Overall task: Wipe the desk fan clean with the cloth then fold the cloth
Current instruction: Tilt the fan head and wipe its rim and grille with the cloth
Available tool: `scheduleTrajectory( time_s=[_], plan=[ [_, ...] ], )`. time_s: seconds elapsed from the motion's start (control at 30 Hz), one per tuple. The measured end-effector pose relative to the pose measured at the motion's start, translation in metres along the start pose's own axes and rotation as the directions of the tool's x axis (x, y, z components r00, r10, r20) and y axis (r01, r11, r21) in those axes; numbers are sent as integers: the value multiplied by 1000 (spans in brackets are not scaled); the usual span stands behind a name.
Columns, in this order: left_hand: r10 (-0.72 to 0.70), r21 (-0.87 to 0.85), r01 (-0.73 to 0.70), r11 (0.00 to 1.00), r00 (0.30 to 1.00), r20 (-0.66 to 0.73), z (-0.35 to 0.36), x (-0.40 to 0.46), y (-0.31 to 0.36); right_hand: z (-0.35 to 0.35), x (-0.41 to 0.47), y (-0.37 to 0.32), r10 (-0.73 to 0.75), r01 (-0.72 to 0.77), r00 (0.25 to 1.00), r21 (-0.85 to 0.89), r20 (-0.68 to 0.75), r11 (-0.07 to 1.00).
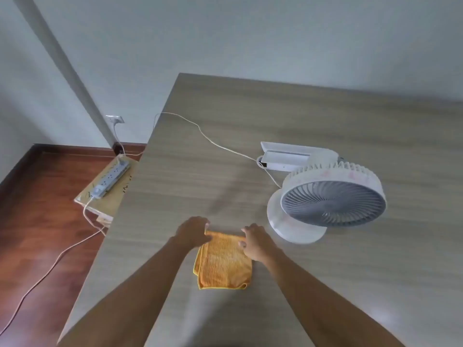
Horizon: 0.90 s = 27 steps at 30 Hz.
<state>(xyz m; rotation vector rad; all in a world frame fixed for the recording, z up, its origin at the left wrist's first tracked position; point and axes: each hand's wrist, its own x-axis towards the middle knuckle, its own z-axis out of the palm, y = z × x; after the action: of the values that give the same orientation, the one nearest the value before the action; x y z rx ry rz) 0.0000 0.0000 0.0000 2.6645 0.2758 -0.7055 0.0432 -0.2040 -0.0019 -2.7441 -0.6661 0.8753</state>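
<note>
Your left hand [194, 231] rests on the far left corner of the orange cloth [224, 261], fingers curled down with the tips pinching or pressing that edge; which of the two cannot be told. Your right hand [255, 241] lies on the far right corner, fingers bent and loosely parted, palm down on the fabric. The cloth lies folded into a narrow rectangle on the table [325, 116], running from your hands back toward you, its layered edges showing along its left side.

Just beyond and to the right of your right hand stands the white desk fan [330, 199], its round base close to the cloth but apart from it, its grille tilted up. A white cable [215, 144] runs from behind the fan, far beyond your left hand, over the table edge. Down left of the table, a power strip [111, 179] lies on a cardboard box [105, 196].
</note>
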Motion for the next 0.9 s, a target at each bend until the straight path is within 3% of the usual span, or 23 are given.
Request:
scheduleTrajectory(
  time_s=[0.23, 0.47, 0.6, 0.7, 0.9],
  plan=[
    [-29, -44, 24, 999, 994, -105, 26, 4, 13, 22, -4, 5, 3, -15, 996, -128, -91, 992],
    [-14, -11, 12, 1000, 964, -265, 35, 2, 19, 31, -9, 5, -30, -2, 957, -109, -288, 994],
    [187, 79, -176, 981, 970, -157, 25, -2, 34, 40, -21, 16, -35, 55, 930, 44, -366, 998],
    [339, 68, -334, 940, 936, -97, 12, -7, 54, 41, -33, 27, -71, 141, 921, 158, -382, 977],
    [529, -58, -532, 845, 846, -66, -8, -19, 92, 21, -65, 44, 82, 99, 918, 426, -387, 899]
  ],
)
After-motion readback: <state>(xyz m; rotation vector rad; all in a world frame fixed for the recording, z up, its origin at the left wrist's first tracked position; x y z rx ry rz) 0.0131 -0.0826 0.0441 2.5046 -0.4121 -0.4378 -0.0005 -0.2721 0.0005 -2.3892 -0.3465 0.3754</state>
